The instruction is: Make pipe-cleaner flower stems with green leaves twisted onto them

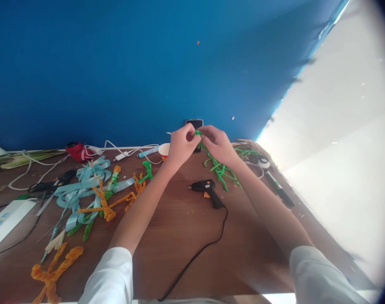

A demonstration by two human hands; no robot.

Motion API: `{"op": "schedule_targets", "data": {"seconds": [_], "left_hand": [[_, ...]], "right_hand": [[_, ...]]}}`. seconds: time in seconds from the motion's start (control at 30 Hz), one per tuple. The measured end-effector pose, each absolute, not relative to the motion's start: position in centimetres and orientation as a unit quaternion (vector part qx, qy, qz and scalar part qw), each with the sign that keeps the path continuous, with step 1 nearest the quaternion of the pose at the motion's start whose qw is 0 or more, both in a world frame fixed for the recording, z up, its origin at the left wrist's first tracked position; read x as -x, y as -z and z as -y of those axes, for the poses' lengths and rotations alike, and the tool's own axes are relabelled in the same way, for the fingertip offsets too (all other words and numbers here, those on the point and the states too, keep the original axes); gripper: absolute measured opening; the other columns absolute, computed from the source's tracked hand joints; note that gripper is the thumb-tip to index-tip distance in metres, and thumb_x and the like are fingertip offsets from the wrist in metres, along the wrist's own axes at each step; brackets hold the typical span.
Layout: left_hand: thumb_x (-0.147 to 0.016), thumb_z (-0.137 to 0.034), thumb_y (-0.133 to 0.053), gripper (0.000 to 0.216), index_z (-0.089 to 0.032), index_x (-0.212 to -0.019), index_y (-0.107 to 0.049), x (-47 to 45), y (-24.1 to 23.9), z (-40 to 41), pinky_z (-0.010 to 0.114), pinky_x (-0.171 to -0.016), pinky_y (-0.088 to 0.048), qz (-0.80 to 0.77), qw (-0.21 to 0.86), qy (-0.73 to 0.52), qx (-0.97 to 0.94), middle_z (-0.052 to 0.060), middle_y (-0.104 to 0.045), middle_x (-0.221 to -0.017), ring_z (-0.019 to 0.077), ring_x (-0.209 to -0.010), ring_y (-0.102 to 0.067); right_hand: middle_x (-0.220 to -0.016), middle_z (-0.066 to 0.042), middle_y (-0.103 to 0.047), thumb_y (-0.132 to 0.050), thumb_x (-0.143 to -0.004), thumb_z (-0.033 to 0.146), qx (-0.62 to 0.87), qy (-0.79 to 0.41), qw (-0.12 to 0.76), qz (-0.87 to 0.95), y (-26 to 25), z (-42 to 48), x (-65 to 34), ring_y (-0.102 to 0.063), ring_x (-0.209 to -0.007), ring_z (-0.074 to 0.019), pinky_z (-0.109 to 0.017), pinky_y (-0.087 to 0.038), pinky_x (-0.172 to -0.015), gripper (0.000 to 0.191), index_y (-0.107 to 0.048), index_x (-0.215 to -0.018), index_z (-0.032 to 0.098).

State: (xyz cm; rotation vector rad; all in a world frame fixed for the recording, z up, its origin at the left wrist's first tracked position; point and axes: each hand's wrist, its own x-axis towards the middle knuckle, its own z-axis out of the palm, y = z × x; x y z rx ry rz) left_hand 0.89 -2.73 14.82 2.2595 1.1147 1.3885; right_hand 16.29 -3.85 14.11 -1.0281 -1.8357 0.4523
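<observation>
My left hand (180, 145) and my right hand (218, 145) meet above the far side of the wooden table (179, 236). Both are closed in a pinch on a green pipe cleaner piece (197, 133) held between the fingertips. Below my right hand lies a tangle of green pipe cleaners (222, 169) on the table. A black glue gun (208, 190) lies just in front of my hands, its cord running toward me.
Light blue ribbon (84, 185) and orange pipe cleaner shapes (108, 207) lie at left, another orange shape (53, 270) near the front edge. A paper cup (164, 150), a phone (195, 124), white cables (122, 152) and a red object (78, 151) line the blue wall. A black pen (279, 190) lies at right.
</observation>
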Motion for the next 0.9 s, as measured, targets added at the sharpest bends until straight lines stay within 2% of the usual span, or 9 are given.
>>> {"op": "schedule_targets", "data": {"seconds": [0.07, 0.2, 0.4, 0.6, 0.73, 0.83, 0.9], "left_hand": [[-0.078, -0.014, -0.049, 0.020, -0.020, -0.065, -0.035, -0.7, -14.8, 2.7, 0.025, -0.055, -0.028, -0.375, 0.137, -0.509, -0.763, -0.004, -0.036, -0.059, 0.0103, -0.057, -0.035], [-0.080, -0.015, -0.049, 0.022, -0.020, -0.066, -0.033, -0.6, -14.7, 2.6, 0.024, -0.055, -0.028, -0.370, 0.126, -0.565, -0.727, -0.004, -0.034, -0.059, 0.0095, -0.056, -0.034], [-0.083, -0.014, -0.050, 0.025, -0.020, -0.068, -0.031, -1.2, -14.2, 2.6, 0.024, -0.054, -0.027, -0.390, 0.090, -0.612, -0.682, -0.006, -0.033, -0.058, 0.0087, -0.053, -0.030], [-0.087, -0.018, -0.049, 0.021, -0.021, -0.074, -0.034, -1.3, -13.8, 2.4, 0.022, -0.052, -0.032, -0.384, 0.135, -0.634, -0.657, -0.005, -0.037, -0.061, 0.0079, -0.053, -0.041], [-0.088, -0.020, -0.050, 0.022, -0.022, -0.075, -0.033, -1.2, -13.9, 2.4, 0.022, -0.055, -0.035, -0.377, 0.132, -0.641, -0.656, -0.005, -0.036, -0.064, 0.0077, -0.055, -0.042], [-0.089, -0.022, -0.051, 0.016, -0.021, -0.080, -0.038, -1.1, -13.9, 2.3, 0.022, -0.059, -0.038, -0.382, 0.130, -0.624, -0.669, -0.003, -0.043, -0.070, 0.0083, -0.062, -0.047], [-0.090, -0.022, -0.049, 0.007, -0.022, -0.091, -0.043, -0.8, -14.1, 2.2, 0.022, -0.063, -0.041, -0.382, 0.142, -0.608, -0.681, -0.001, -0.051, -0.077, 0.0092, -0.067, -0.052]], "right_hand": [[-0.081, -0.004, -0.064, -0.047, -0.088, 0.029, 0.412, -0.201, 0.477, 0.750, -14.4, 4.1, -16.2, -0.056, -0.071, -0.0153, -0.027, -0.042, -0.065, 0.025, -0.060, -0.105, 0.016], [-0.080, -0.004, -0.064, -0.045, -0.092, 0.038, 0.391, -0.241, 0.450, 0.766, -14.9, 4.5, -16.1, -0.060, -0.070, -0.0148, -0.027, -0.045, -0.067, 0.027, -0.060, -0.097, 0.016], [-0.087, -0.005, -0.065, -0.047, -0.092, 0.038, 0.376, -0.224, 0.457, 0.774, -14.6, 4.7, -16.0, -0.060, -0.073, -0.0154, -0.028, -0.045, -0.066, 0.026, -0.061, -0.102, 0.018], [-0.084, -0.004, -0.066, -0.049, -0.091, 0.042, 0.401, -0.201, 0.449, 0.773, -14.5, 4.7, -16.0, -0.058, -0.073, -0.0163, -0.028, -0.044, -0.067, 0.028, -0.060, -0.101, 0.018], [-0.084, -0.005, -0.066, -0.046, -0.092, 0.046, 0.394, -0.200, 0.451, 0.775, -14.4, 4.6, -16.0, -0.058, -0.073, -0.0163, -0.028, -0.044, -0.068, 0.031, -0.059, -0.098, 0.018], [-0.085, -0.005, -0.065, -0.045, -0.092, 0.047, 0.386, -0.207, 0.457, 0.774, -14.3, 4.4, -16.0, -0.058, -0.072, -0.0160, -0.028, -0.044, -0.067, 0.031, -0.058, -0.097, 0.018], [-0.084, -0.005, -0.066, -0.046, -0.092, 0.047, 0.387, -0.213, 0.458, 0.772, -14.3, 4.4, -16.1, -0.058, -0.072, -0.0159, -0.027, -0.043, -0.066, 0.032, -0.058, -0.098, 0.018]]}}
